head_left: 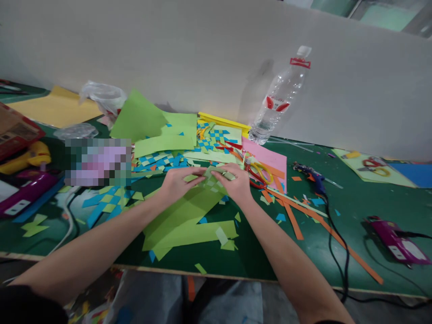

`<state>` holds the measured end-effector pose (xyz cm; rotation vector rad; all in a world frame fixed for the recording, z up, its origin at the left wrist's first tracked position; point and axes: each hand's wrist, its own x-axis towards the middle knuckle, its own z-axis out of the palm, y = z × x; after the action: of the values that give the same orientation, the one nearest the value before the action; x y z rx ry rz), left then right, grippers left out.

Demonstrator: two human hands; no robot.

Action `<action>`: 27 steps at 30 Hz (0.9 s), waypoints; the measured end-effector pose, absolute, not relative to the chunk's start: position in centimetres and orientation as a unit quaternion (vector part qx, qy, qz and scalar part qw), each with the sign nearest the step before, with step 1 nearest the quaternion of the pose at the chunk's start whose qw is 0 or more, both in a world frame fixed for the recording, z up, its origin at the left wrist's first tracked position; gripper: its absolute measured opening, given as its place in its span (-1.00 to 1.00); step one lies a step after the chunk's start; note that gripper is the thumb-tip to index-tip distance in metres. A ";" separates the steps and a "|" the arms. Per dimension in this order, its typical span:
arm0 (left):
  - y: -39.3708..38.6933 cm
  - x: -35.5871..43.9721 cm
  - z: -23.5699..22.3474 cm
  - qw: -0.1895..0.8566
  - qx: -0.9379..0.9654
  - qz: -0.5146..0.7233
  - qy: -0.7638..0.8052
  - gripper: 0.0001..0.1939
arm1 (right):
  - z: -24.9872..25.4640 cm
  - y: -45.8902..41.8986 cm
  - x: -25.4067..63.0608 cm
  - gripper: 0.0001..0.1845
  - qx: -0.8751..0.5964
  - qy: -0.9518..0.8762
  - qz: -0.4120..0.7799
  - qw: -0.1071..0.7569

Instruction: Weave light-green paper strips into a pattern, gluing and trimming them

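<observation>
While pinching small green woven paper piece [211, 176] at table [371, 211] centre, left hand [177, 183] and right hand [236, 182] gripped opposite edges, fingers curled. Loose green strips [189, 225] at 6 o'clock, scissors [258, 173] at 3 o'clock. Risked tearing weave through uneven pull.

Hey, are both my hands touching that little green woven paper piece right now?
Touching. The head view shows the left hand and right hand both pinching the green woven paper piece from either side, with no gap visible.
</observation>
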<state>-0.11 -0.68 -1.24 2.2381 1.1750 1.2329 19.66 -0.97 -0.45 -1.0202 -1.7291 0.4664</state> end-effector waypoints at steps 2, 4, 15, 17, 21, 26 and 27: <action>-0.7 -0.1 -1.2 0.187 0.778 0.415 0.433 -0.60 | -0.4 -1.0 19.6 -0.92 -0.415 -0.724 0.205 0.512; -0.7 0.0 -1.2 0.213 0.775 0.390 0.449 -0.55 | -0.4 -1.1 19.5 -0.92 -0.398 -0.729 0.214 0.514; 0.0 -0.1 -0.8 0.354 0.702 0.398 0.473 -0.70 | -0.2 -0.8 20.1 -0.64 -0.454 -0.674 0.309 0.494; 0.2 -0.2 -0.8 0.362 0.679 0.413 0.488 -0.72 | -0.7 -0.3 20.3 -0.57 -0.469 -0.651 0.341 0.489; 0.6 -0.4 -1.1 0.385 0.635 0.438 0.506 -0.72 | -1.3 0.3 20.5 -0.54 -0.473 -0.617 0.379 0.501; 0.9 -0.7 -1.7 0.383 0.618 0.449 0.520 -0.68 | -1.2 0.4 20.6 -0.58 -0.501 -0.604 0.352 0.511; 0.9 -0.7 -1.8 0.383 0.617 0.451 0.519 -0.68 | -1.2 0.4 20.7 -0.58 -0.519 -0.596 0.340 0.510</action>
<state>-0.71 0.91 -1.80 1.5730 1.3248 1.1503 20.67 0.35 -1.16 -1.2487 -1.4342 0.8180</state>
